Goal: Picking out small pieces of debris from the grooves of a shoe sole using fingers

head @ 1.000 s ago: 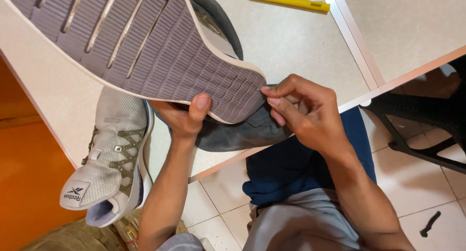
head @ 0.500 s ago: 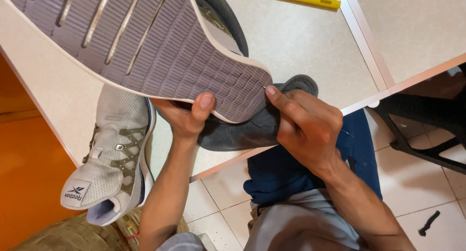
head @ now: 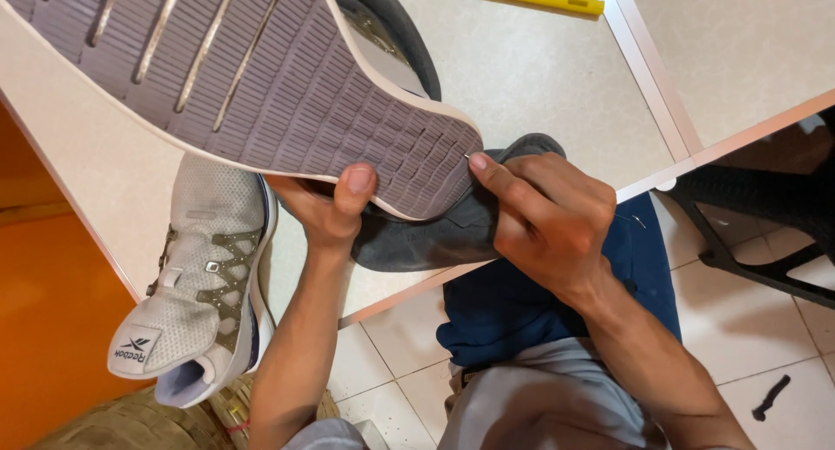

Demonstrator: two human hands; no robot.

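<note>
Two hands work one upturned shoe sole (head: pixel 261 76): the left hand (head: pixel 326 208) grips its heel edge, thumb on the tread; the right hand (head: pixel 544 220) pinches what may be a needle there. The rubber looks light and bendy. A grey sneaker (head: pixel 196 285) lies below it on the table (head: pixel 539 76).

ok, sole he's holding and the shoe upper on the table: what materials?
Sole: looks like matte grey rubber or foam, moulded ribbed tread with long grooves and a paler rim. Grey shoe: knit or mesh fabric upper, fine perforated texture, with darker overlay lacing panels, probably synthetic.
</note>
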